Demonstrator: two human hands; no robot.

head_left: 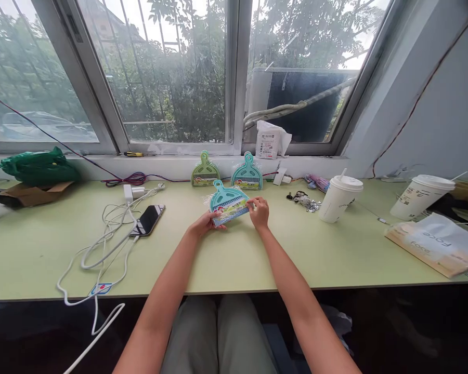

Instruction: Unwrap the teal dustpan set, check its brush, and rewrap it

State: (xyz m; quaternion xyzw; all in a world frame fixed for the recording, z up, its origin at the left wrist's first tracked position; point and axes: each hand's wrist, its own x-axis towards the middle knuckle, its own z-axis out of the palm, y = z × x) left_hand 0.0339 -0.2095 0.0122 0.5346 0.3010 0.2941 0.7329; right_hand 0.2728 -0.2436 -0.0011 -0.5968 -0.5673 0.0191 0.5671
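At the frame's centre, the left hand [204,224] and right hand [259,212] are each gripping an edge of a teal brush pack [229,203], holding it just above the green surface [42,249]. They seem to be inspecting or unwrapping it; a firmer pinch on the wrapping comes next. Beyond, two more packs [205,171] are leaning below the window.

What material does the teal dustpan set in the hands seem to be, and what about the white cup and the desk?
Teal dustpan set, held by the left hand and right hand: likely moulded plastic, even colour, inside glossy clear wrap. White cup: probably paper, matte wall, with a plastic-looking lid. Desk: smooth pale green top, perhaps laminate; the core cannot be told.
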